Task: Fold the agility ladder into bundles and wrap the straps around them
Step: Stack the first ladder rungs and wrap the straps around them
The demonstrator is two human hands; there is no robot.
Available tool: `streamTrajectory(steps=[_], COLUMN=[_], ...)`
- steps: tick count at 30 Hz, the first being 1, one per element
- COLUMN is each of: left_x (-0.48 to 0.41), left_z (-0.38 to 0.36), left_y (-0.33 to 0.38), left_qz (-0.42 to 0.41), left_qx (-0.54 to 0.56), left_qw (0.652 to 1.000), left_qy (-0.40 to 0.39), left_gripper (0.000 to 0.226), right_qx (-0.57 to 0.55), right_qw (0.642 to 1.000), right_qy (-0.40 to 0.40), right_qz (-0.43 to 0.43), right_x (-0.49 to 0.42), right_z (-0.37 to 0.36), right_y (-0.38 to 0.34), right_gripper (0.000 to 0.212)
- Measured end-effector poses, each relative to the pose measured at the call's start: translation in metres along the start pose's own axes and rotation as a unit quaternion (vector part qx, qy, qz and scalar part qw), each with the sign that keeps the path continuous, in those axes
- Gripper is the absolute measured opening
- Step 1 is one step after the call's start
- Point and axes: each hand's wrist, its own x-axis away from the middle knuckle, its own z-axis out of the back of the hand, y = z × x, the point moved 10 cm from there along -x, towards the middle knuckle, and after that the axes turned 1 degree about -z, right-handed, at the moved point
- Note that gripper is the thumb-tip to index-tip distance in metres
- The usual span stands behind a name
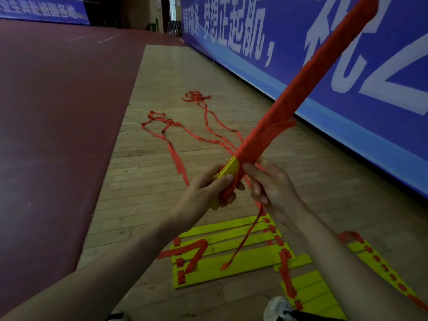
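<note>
I hold a long bundle of yellow rungs point(229, 169), wrapped almost fully in red strap point(308, 77), pointing up and to the right. My left hand point(208, 188) grips its bare yellow lower end. My right hand point(268, 181) pinches the red strap just beside the bundle. A loose strap tail point(245, 239) hangs down from my hands. Below them, stacked yellow rungs point(231, 253) with red webbing lie on the wooden floor, with a second stack of rungs point(312, 288) to the right.
Loose red straps point(196, 126) trail across the wooden floor ahead. A blue banner wall point(324, 42) runs along the right. Dark red flooring point(58, 100) lies to the left. A white shoe point(278, 306) shows at the bottom edge.
</note>
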Motion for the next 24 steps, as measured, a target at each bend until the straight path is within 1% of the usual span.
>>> streamTrajectory(steps=[2, 4, 6, 7, 8, 9, 10, 11, 12, 14, 15, 17, 19, 20, 21, 22, 24], left_x=[0.000, -0.001, -0.002, -0.003, -0.004, -0.004, -0.003, -0.002, 0.000, 0.002, 0.004, 0.005, 0.005, 0.005, 0.004, 0.003, -0.001], left_z=[-0.003, -0.004, -0.001, 0.003, 0.007, 0.012, 0.014, 0.014, 0.013, 0.010, 0.009, 0.013, 0.011, 0.008, 0.008, 0.010, 0.017], left_y=[-0.002, -0.003, -0.005, -0.006, -0.007, -0.007, -0.007, -0.007, -0.009, -0.011, -0.011, -0.009, -0.003, -0.002, -0.002, -0.004, -0.011], left_qz=[0.017, 0.040, 0.063, 0.067, 0.064, 0.055, 0.045, 0.034, 0.021, -0.022, -0.040, -0.049, -0.072, -0.081, -0.079, -0.064, -0.018], left_qx=[0.052, 0.093, 0.098, 0.075, 0.030, -0.037, -0.114, -0.194, -0.278, -0.438, -0.476, -0.483, -0.496, -0.499, -0.486, -0.461, -0.379], left_qw=[0.998, 0.995, 0.993, 0.995, 0.997, 0.996, 0.991, 0.979, 0.959, 0.897, 0.876, 0.870, 0.859, 0.857, 0.865, 0.880, 0.921], left_qy=[-0.015, -0.017, -0.001, 0.015, 0.034, 0.052, 0.061, 0.060, 0.051, 0.048, 0.058, 0.089, 0.103, 0.099, 0.095, 0.092, 0.090], left_gripper=[0.018, 0.021, 0.027, 0.029, 0.027, 0.024, 0.022, 0.027, 0.041, 0.064, 0.068, 0.065, 0.056, 0.051, 0.047, 0.043, 0.033], right_qx=[-0.005, 0.010, 0.027, 0.033, 0.038, 0.040, 0.043, 0.046, 0.051, 0.062, 0.069, 0.093, 0.117, 0.127, 0.139, 0.149, 0.153], right_qw=[1.000, 1.000, 0.999, 0.998, 0.998, 0.997, 0.996, 0.996, 0.995, 0.994, 0.993, 0.991, 0.988, 0.986, 0.984, 0.983, 0.983], right_qy=[-0.017, -0.014, 0.005, 0.018, 0.032, 0.045, 0.055, 0.062, 0.066, 0.072, 0.072, 0.070, 0.070, 0.068, 0.063, 0.054, 0.030], right_qz=[0.002, 0.018, 0.039, 0.046, 0.050, 0.053, 0.054, 0.055, 0.055, 0.058, 0.060, 0.066, 0.077, 0.082, 0.087, 0.091, 0.092], right_x=[0.002, 0.005, 0.006, 0.005, 0.004, 0.003, 0.001, 0.000, -0.001, -0.002, -0.002, -0.002, -0.003, -0.003, -0.002, -0.001, 0.002], right_z=[-0.002, -0.003, -0.002, 0.000, 0.002, 0.005, 0.007, 0.009, 0.011, 0.012, 0.011, 0.007, 0.005, 0.004, 0.003, 0.001, -0.004], right_y=[-0.004, -0.009, -0.013, -0.013, -0.012, -0.010, -0.008, -0.006, -0.005, -0.006, -0.007, -0.008, -0.009, -0.010, -0.012, -0.014, -0.016], right_gripper=[0.026, 0.023, 0.011, 0.008, 0.007, 0.007, 0.007, 0.008, 0.009, 0.009, 0.008, 0.006, 0.006, 0.007, 0.008, 0.009, 0.013])
